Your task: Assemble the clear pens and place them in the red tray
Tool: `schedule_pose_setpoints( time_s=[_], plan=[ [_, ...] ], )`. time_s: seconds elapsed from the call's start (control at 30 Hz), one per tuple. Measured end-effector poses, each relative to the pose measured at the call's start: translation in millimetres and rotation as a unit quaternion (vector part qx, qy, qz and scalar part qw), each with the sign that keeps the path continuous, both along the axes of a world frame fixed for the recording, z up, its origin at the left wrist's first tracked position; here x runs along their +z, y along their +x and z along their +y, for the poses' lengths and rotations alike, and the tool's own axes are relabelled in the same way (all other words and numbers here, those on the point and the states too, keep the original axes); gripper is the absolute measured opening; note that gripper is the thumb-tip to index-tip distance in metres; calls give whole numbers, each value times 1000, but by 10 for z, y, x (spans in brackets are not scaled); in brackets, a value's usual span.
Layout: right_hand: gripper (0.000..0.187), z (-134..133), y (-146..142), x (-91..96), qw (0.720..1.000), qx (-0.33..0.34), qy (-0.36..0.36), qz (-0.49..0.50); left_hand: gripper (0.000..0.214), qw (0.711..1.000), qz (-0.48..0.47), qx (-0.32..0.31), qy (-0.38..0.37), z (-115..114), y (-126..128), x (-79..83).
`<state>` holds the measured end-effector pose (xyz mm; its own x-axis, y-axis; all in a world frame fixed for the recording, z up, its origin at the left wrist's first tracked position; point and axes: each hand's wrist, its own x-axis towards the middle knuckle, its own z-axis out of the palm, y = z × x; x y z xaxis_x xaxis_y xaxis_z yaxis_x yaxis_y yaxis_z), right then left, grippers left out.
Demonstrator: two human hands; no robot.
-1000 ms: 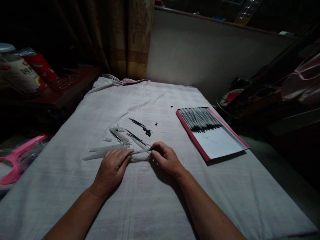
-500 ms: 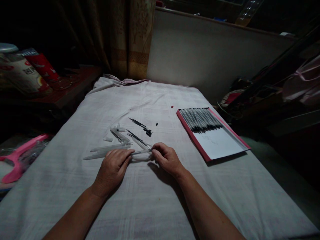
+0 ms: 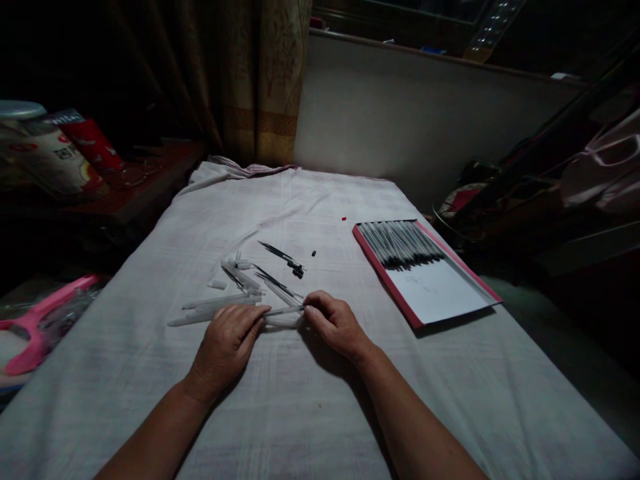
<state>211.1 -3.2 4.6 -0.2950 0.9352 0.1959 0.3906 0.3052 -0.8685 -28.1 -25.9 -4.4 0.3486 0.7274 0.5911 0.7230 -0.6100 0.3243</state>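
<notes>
Between my two hands lies a slim translucent pen barrel (image 3: pixel 284 311), low over the cloth. The fingers of my left hand (image 3: pixel 231 335) are closed around its left end. At its right end, my right hand (image 3: pixel 334 323) pinches the tip between thumb and forefinger; what sits right at that tip is hidden. Loose clear barrels (image 3: pixel 200 311) lie beside and partly under my left hand. Beyond them are small clear caps (image 3: pixel 243 264) and dark ink refills (image 3: pixel 273 278). Further off rest more refills (image 3: pixel 275 251) and several small black plugs (image 3: pixel 296 269).
A pink-edged shallow box (image 3: pixel 387 287) at the right holds a row of pens (image 3: pixel 403 243) with black ends. A black piece (image 3: pixel 313 253) and a red piece (image 3: pixel 344 219) lie on the white cloth (image 3: pixel 280 413). Jars (image 3: pixel 50 157) stand on a side table.
The view has tilted up slightly, so everything sits a little lower. Both hands keep their grip on the barrel, with hardly any movement.
</notes>
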Motion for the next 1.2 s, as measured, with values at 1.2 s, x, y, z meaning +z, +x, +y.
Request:
schedule_pose_setpoints(
  time_s=[1.2],
  plan=[
    [22, 134, 174, -15, 989, -144, 19, 34, 33, 961, 157, 157, -167, 687, -808, 276]
  ],
)
